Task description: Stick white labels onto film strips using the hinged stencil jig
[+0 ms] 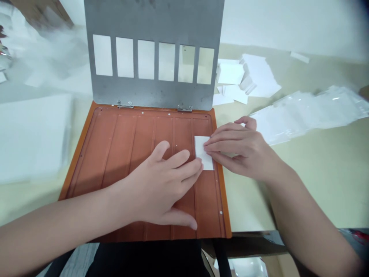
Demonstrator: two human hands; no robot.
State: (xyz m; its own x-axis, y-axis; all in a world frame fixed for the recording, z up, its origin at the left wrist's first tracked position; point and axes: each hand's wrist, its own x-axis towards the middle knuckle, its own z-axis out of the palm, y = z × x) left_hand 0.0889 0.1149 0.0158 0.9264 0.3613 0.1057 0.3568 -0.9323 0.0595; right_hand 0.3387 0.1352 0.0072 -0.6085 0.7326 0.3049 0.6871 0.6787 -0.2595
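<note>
Paper on the orange tray, two hands at it

Our left hand lies flat and open on the orange tray, with its fingertips touching the paper. Our right hand is bent, with its fingers at the paper's right side, but we cannot tell if they pinch it. The paper lies near the tray's right edge. Left of the tray is a white stack. Right of the tray are clear plastic sheets and, farther back, white paper bits. Behind the tray stands a gray metal plate with six windows, joined to the tray by hinges.
</note>
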